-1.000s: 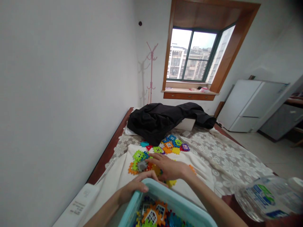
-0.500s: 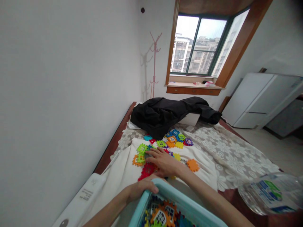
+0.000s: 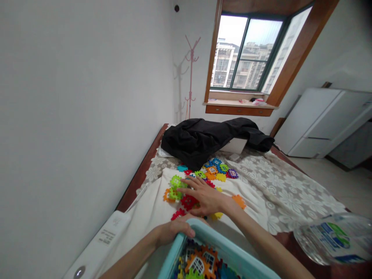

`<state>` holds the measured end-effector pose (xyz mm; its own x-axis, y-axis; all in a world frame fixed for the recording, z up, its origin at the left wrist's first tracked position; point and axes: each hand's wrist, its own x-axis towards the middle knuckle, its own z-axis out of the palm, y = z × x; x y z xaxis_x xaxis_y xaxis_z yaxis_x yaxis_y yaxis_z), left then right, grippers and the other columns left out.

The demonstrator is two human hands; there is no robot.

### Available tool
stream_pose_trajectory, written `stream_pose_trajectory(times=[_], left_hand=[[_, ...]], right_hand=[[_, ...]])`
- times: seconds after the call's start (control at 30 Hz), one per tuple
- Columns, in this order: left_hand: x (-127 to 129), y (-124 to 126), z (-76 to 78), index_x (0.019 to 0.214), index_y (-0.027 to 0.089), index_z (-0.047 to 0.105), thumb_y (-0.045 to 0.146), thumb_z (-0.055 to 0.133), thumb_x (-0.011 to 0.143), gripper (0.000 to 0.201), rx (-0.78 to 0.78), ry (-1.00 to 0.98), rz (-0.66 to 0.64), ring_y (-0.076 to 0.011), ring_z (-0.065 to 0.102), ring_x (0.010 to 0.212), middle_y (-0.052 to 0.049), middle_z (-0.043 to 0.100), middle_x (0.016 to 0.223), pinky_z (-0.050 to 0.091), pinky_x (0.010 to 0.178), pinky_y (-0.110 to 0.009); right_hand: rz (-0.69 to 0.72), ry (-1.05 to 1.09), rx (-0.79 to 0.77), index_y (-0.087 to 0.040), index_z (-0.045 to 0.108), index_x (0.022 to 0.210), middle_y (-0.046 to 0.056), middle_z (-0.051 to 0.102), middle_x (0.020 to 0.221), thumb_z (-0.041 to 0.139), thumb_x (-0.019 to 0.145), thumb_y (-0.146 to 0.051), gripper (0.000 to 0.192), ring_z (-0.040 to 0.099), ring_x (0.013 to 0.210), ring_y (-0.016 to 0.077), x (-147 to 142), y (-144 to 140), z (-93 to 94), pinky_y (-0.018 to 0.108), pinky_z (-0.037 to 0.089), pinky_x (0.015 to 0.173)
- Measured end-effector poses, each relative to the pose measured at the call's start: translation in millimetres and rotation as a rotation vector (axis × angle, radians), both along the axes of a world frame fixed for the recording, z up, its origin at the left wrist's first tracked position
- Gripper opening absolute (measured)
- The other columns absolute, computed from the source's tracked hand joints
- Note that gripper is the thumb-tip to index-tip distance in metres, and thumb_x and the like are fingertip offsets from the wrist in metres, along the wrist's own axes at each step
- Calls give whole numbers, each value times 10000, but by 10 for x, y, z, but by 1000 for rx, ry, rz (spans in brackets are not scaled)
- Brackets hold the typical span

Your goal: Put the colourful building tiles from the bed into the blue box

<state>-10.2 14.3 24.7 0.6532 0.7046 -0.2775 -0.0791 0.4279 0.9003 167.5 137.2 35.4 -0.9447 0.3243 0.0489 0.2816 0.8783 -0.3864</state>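
Observation:
My left hand (image 3: 174,231) grips the far rim of a light blue plastic bin (image 3: 221,248) at the bottom of the view. Inside the bin lie several colourful toothed plastic tiles (image 3: 199,263). My right hand (image 3: 205,197) lies flat, fingers spread, on a pile of the same tiles (image 3: 181,193) scattered over a white cloth (image 3: 151,211) on the bed. More loose tiles (image 3: 216,170) lie farther away, near a black garment.
A black garment (image 3: 209,139) lies across the far end of the bed. A clear water bottle (image 3: 334,238) juts in at the lower right. A white device (image 3: 99,240) rests at the left bed edge by the wall. A white fridge (image 3: 322,122) stands right.
My right hand has slid across the tile pile, uncovering red tiles, and its fingers spread wider. The camera tilted down a little. My left hand stays on the bin rim.

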Motion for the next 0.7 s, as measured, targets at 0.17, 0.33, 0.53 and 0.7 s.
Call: stream_pose_trajectory(times=[0.17,0.33,0.53,0.7], left_hand=[[-60,47,-21,1087,203,795,321,696,591,518,-78,60,-94,-281,629,960,-26,768,892,458,873,-351],[-52,69,47,1056,212,804,303,715,578,495,-72,38,-177,-265,629,917,-8,757,863,446,859,-334],[-21,84,58,914,187,816,255,693,549,391,-82,-8,-170,-240,588,872,-10,760,886,422,835,-311],[-23,89,-7,930,182,822,215,727,516,426,-83,-46,-114,-229,586,832,-3,745,826,418,806,-303]], right_hand=[[117,-38,11,-386,418,1584,53,259,1734,682,941,-381,696,119,1605,395,-145,-195,-126,683,24,1257],[121,3,99,-285,534,1500,102,419,1656,662,954,-438,581,233,1575,374,-209,-186,-224,665,17,1263],[31,48,112,-197,601,1431,148,533,1561,705,902,-510,624,381,1499,353,-143,-17,-209,602,117,1273],[-14,53,138,-189,674,1325,152,582,1506,763,845,-521,591,421,1466,346,-66,84,-200,577,161,1270]])
